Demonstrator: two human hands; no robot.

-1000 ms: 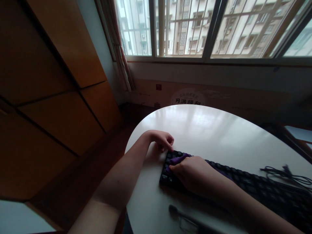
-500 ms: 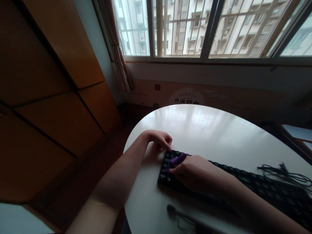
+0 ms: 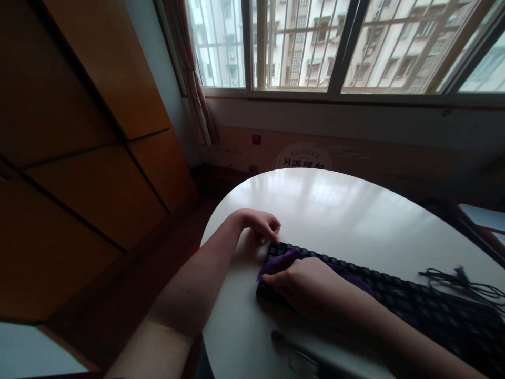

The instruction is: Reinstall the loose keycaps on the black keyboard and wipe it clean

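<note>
A black keyboard (image 3: 398,297) lies slantwise across the white table (image 3: 311,205). My right hand (image 3: 310,279) presses a purple cloth (image 3: 278,263) onto the keys at its left end, fingers closed on the fabric. More of the cloth shows past the far side of that hand. At the keyboard's far left corner is my left hand (image 3: 263,225), its fingers curled and its thumb against the corner. The undersides of the left fingers are partly hidden.
A coiled black cable (image 3: 465,281) rests on the table at the right. Near the front edge lies a blurred dark, long object with a rounded end (image 3: 279,339). Wooden cabinets (image 3: 98,158) stand at left, and a window (image 3: 295,47) is beyond the table.
My right hand has slid slightly toward me and left with the cloth, which now spreads over more of the keys. My left hand stays at the corner.
</note>
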